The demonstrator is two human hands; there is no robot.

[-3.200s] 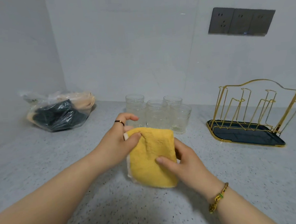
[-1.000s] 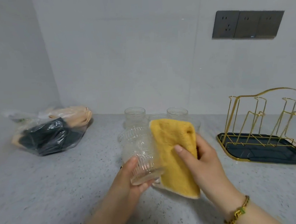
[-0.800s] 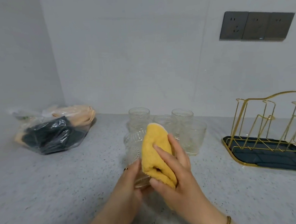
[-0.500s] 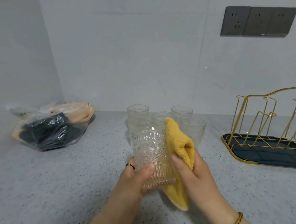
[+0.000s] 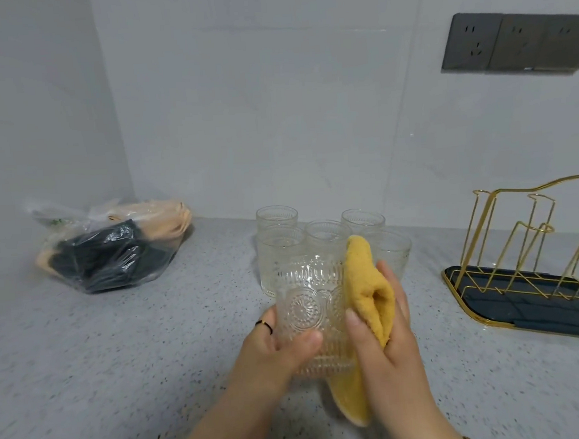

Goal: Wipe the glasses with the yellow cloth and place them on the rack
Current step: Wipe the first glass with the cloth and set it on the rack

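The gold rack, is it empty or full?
Empty where visible: the gold wire rack shows only bare prongs; its right edge is cropped.

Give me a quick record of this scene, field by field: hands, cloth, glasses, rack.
left hand: grips the patterned glass near its base, upright
right hand: holds the yellow cloth against the glass's right side
waiting glasses: five, clustered behind on the counter
rack: at right, no glass on it
plastic bag: back left on the counter
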